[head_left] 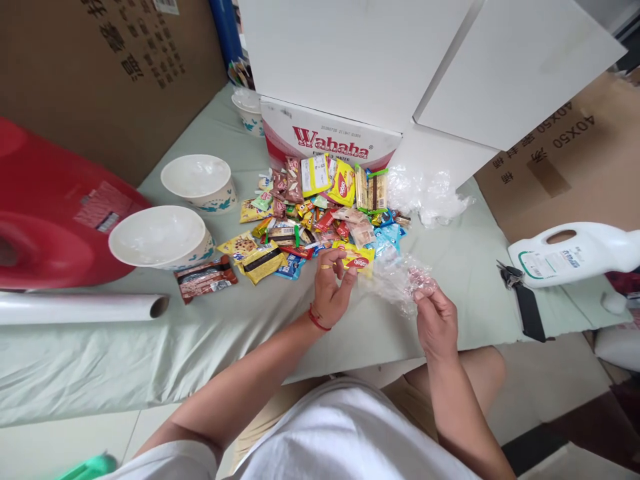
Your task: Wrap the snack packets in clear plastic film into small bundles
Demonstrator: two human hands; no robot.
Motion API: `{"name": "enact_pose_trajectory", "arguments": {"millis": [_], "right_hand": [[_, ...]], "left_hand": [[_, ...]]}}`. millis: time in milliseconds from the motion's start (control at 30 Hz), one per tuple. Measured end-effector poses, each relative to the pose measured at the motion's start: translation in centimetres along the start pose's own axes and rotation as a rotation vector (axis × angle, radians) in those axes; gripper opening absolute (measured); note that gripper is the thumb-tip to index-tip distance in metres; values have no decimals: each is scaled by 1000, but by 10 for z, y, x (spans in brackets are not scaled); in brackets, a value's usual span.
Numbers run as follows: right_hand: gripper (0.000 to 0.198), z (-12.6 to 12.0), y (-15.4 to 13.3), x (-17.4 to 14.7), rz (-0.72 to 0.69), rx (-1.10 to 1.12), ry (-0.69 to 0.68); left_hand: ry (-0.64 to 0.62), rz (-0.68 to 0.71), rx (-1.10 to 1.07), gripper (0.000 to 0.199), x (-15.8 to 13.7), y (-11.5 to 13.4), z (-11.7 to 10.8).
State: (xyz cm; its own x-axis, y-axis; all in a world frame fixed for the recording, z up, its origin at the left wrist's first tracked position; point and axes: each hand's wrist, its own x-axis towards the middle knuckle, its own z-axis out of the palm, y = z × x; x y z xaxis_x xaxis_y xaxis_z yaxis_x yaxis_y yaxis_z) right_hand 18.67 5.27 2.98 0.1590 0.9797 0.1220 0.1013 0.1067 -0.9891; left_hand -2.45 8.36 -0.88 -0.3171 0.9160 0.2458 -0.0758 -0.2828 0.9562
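My left hand (pixel 333 290), with a red string at the wrist and a ring on one finger, is closed on a small yellow and red snack packet (pixel 361 259). My right hand (pixel 438 321) pinches the edge of a crinkled clear plastic bag (pixel 395 285) with some reddish print. The bag stretches left from those fingers towards the yellow packet. Just beyond both hands lies a heap of small wrapped snacks (pixel 320 217) in yellow, brown, red and blue. A brown packet (pixel 206 277) rests at the heap's left edge.
Two white bowls (pixel 196 167) and a red jug (pixel 60 207) stand on the left, near a white roll (pixel 80 309). A Wahaha carton (pixel 330 133) backs the heap, beside crumpled clear plastic (pixel 430 193). On the right lie a white bottle (pixel 570 257), keys and a black object (pixel 529 312).
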Motion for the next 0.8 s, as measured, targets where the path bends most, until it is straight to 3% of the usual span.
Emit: {"name": "enact_pose_trajectory", "arguments": {"millis": [100, 200, 300, 467, 633, 800], "right_hand": [[19, -6, -1, -6, -63, -66, -49], [18, -1, 0, -10, -90, -77, -98], [19, 14, 2, -12, -25, 53, -117], [21, 34, -1, -11, 249, 342, -19], [20, 20, 1, -1, 284, 467, 187], [31, 2, 11, 3, 299, 355, 289]], "left_hand": [[-186, -56, -9, 45, 4, 4, -1], [-479, -279, -25, 49, -1, 2, 5], [-626, -446, -129, 59, -10, -8, 15], [-607, -501, -245, 48, -13, -23, 22], [-553, -517, -271, 40, -2, -19, 15], [-569, -505, -213, 33, 0, -16, 12]]}}
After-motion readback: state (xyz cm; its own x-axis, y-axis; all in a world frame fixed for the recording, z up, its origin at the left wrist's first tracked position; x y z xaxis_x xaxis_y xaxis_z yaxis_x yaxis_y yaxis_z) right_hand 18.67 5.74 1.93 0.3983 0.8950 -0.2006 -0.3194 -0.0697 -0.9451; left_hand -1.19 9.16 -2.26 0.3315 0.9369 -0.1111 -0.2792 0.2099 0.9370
